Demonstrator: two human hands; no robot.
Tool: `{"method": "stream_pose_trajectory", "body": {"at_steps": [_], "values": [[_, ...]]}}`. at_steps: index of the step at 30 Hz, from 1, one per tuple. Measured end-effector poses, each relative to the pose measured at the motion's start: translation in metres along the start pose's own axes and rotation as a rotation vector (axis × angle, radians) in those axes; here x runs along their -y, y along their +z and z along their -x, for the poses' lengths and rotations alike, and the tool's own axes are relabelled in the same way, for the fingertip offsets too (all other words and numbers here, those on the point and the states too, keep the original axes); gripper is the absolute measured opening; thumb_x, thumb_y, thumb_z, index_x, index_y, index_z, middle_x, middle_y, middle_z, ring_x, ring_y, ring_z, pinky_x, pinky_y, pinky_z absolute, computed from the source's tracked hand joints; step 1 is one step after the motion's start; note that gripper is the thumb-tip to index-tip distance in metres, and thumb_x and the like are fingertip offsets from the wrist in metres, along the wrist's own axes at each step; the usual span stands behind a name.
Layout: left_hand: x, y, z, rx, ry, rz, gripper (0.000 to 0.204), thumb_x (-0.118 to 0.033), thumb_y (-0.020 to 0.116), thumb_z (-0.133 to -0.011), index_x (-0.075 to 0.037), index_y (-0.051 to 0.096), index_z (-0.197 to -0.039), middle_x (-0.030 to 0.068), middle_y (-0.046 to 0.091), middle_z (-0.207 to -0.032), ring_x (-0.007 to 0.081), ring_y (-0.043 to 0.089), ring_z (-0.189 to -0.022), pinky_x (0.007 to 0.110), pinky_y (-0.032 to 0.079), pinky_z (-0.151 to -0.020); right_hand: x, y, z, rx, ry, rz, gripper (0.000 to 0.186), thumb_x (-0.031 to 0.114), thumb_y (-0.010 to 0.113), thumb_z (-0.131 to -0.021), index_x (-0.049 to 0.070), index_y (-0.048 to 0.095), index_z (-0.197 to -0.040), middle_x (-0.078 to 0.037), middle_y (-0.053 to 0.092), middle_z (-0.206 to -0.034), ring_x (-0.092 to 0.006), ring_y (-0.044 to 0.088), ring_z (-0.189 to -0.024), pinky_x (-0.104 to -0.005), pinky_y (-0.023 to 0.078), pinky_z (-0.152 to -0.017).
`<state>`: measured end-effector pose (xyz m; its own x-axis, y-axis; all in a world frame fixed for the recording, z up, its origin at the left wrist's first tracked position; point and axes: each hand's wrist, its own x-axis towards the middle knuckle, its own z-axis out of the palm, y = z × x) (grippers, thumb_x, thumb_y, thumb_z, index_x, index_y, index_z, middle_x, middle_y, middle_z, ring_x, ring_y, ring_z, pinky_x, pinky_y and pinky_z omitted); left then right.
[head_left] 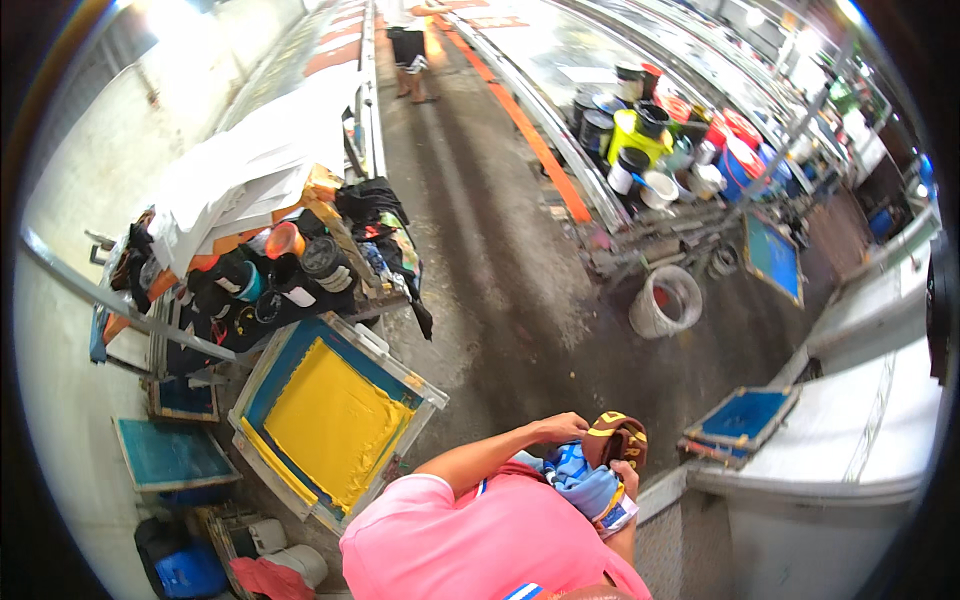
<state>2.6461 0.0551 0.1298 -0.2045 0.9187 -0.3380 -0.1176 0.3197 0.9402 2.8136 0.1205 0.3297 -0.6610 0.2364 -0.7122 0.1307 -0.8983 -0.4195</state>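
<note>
The person in the pink shirt (480, 535) holds a bundle of blue cloth (585, 485) against the chest. The left hand (562, 428) is closed on the top of the cloth. The right hand (630, 478) seems to grip its other side, though a brown patterned piece (615, 435) partly hides it. Left of the cloth, a frame with a yellow screen (335, 420) leans by the cluttered table (260, 290).

I see soft blue cloth (585, 480) bunched in the hands — matt; the printing screen (335, 420) carries thick glossy yellow ink, and the concrete floor (500, 260) looks rough.
</note>
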Motion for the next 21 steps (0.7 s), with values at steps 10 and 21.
{"method": "stream_pose_trajectory", "body": {"at_steps": [10, 21], "values": [[-0.130, -0.112, -0.015, -0.383, 0.162, 0.335, 0.057, -0.012, 0.073, -0.078, -0.008, 0.053, -0.131, 0.0030, 0.059, -0.122, 0.0142, 0.055, -0.109, 0.032, 0.047, -0.095, 0.143, 0.083, -0.216, 0.294, 0.611, 0.457, 0.021, 0.020, 0.065, -0.084, 0.006, 0.064, -0.100, -0.009, 0.070, -0.083, -0.0217, 0.069, -0.068, -0.0351, 0.059, -0.064], [-0.062, -0.204, -0.061, -0.740, -0.037, 1.362, 0.051, -0.043, 0.054, -0.098, -0.011, 0.048, -0.137, 0.0095, 0.064, -0.121, 0.0200, 0.066, -0.100, 0.039, 0.055, -0.088, 0.141, 0.216, -0.415, 0.806, 0.166, 1.152, 0.032, 0.018, 0.066, -0.079, 0.003, 0.065, -0.107, 0.001, 0.063, -0.081, -0.0069, 0.056, -0.070, -0.0249, 0.047, -0.062]]}}
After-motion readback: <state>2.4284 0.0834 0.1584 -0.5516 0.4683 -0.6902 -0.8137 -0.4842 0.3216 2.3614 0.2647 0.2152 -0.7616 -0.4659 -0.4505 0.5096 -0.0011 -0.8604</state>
